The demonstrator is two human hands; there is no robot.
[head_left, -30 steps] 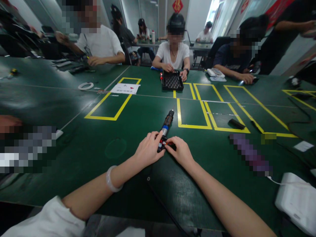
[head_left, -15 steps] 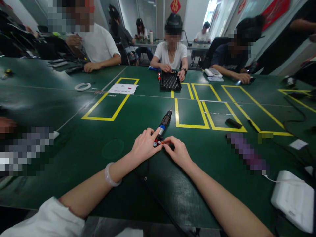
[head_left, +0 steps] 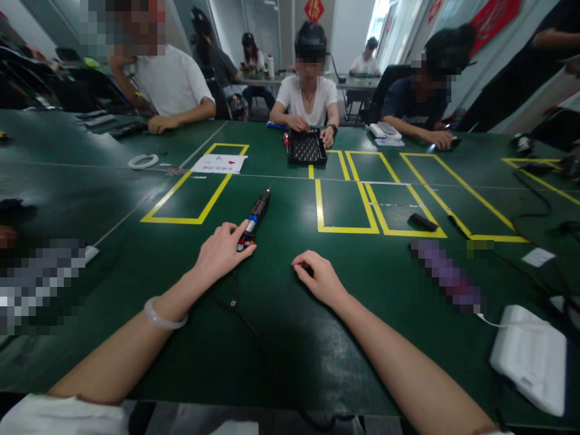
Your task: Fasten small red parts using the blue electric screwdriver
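A dark electric screwdriver [head_left: 256, 211] with a blue band lies on the green table [head_left: 254, 362], its thin bit pointing away from me. My left hand [head_left: 223, 248] grips its near end, fingers on top and thumb along the right side. Part of the red and orange end shows between thumb and forefinger. From that end a black cable [head_left: 254, 329] runs across the table towards me. To the right, apart from the tool, my right hand [head_left: 319, 275] rests with curled fingers and thumb and forefinger tips together. Nothing shows between those tips.
Yellow tape outlines [head_left: 348, 229] mark the table ahead. A printed paper sheet [head_left: 220, 164] lies at left, a small black object [head_left: 422, 222] at right. A white box [head_left: 528, 359] with a cable stands near right. Across the table, a person handles a black tray [head_left: 307, 147].
My left hand has moved left with the screwdriver, away from my right hand. My right hand, earlier touching the tool's near end, is now apart from it. The view has shifted slightly.
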